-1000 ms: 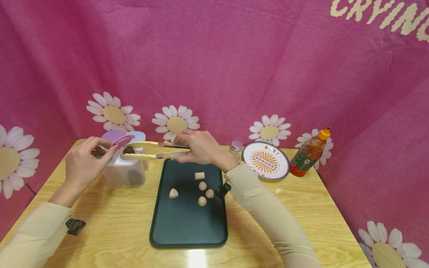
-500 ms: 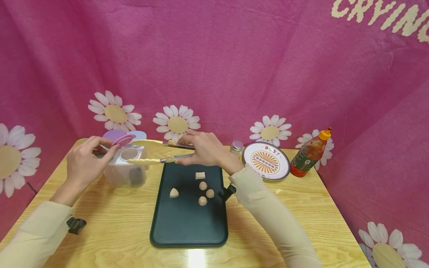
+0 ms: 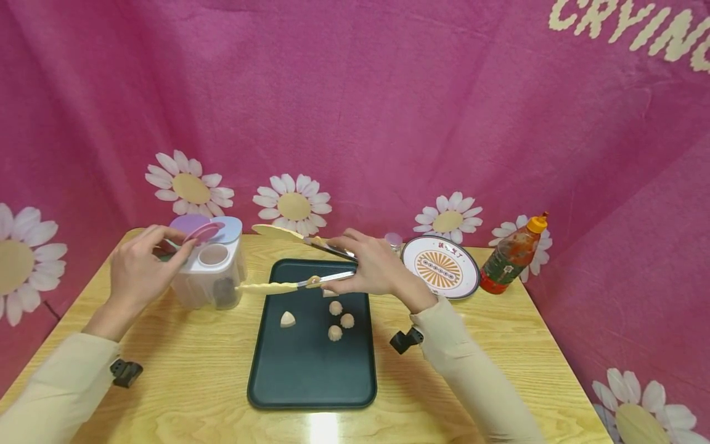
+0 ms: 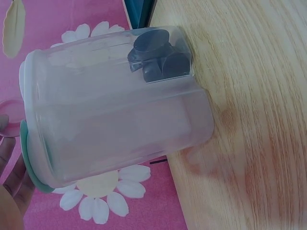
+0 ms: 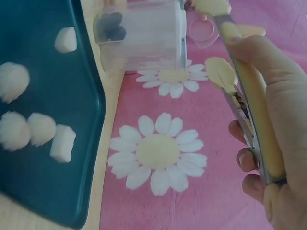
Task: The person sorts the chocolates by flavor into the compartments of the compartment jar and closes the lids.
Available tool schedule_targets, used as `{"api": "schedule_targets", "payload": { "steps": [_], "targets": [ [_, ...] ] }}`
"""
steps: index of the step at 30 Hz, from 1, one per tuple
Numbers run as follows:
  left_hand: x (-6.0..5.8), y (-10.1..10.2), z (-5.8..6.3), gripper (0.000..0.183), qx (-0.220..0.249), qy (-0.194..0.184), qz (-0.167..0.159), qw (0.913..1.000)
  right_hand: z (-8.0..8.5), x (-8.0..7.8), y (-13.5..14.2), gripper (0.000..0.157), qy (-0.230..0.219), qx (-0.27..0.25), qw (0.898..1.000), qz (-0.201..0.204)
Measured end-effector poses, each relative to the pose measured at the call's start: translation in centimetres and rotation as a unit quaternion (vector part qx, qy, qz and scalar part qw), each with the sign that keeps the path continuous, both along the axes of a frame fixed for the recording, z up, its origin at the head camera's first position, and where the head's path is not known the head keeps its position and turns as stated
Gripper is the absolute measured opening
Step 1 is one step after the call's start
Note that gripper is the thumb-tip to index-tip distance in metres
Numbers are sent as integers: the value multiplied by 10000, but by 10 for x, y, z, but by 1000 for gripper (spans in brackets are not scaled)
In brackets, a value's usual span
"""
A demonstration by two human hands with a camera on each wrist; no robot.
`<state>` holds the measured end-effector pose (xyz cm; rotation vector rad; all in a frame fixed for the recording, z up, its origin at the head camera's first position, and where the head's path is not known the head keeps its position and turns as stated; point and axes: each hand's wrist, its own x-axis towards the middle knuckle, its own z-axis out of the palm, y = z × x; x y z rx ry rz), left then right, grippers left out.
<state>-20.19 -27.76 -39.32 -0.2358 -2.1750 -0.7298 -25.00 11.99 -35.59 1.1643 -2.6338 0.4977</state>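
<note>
My left hand (image 3: 145, 265) pinches the raised pink lid (image 3: 204, 232) of a clear container (image 4: 110, 115) at the table's left. Below that lid a round opening (image 3: 213, 254) shows in the white top. Several dark pieces (image 4: 160, 57) lie at the bottom of one compartment. My right hand (image 3: 377, 265) grips a pair of tongs (image 3: 277, 288) with pale yellow tips, held over the far end of the dark tray (image 3: 310, 379). The tongs' arms are spread and nothing sits between their tips. On the tray lie several pale pieces (image 3: 335, 333), one partly hidden by the hand.
Behind my right hand, a small jar (image 3: 394, 241) with a pinkish lid is mostly hidden. A patterned plate (image 3: 440, 266) and a red sauce bottle (image 3: 507, 256) stand at the back right. A pink flowered cloth (image 3: 355, 111) hangs behind the wooden table (image 3: 166, 382).
The dark piece between the tongs at the container's opening has gone from view there. My right hand has drawn the tongs back to the right, spread wider. The left hand stays at the lid.
</note>
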Motion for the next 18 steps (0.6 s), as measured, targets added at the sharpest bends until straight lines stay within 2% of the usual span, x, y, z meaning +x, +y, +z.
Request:
{"api": "schedule_targets", "payload": {
  "steps": [9,18],
  "targets": [
    [0,-1,0,22,-49,-60,35,10000,-18,17,40,75,190,-269,9993,-192],
    [1,-1,0,23,-102,-35,67,9999,-44,38,96,75,286,-167,9971,-692]
  ]
}}
